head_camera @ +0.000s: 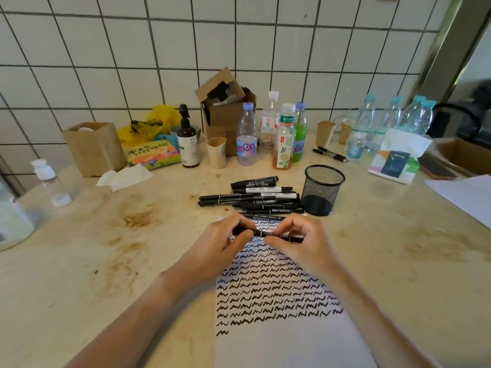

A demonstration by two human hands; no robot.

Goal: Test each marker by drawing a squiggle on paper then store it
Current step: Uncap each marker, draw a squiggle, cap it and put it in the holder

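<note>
From the head camera, both hands meet over the top of the paper (279,338); the left hand (225,241) pinches one end of a black marker (261,233) and the right hand (300,240) pinches the other, the marker held level just above the sheet; rows of black squiggles (265,296) cover the paper's upper part; a heap of markers (252,197) lies just beyond the sheet; a black mesh cup (322,189) stands upright beside the heap on the stained table (106,248).
</note>
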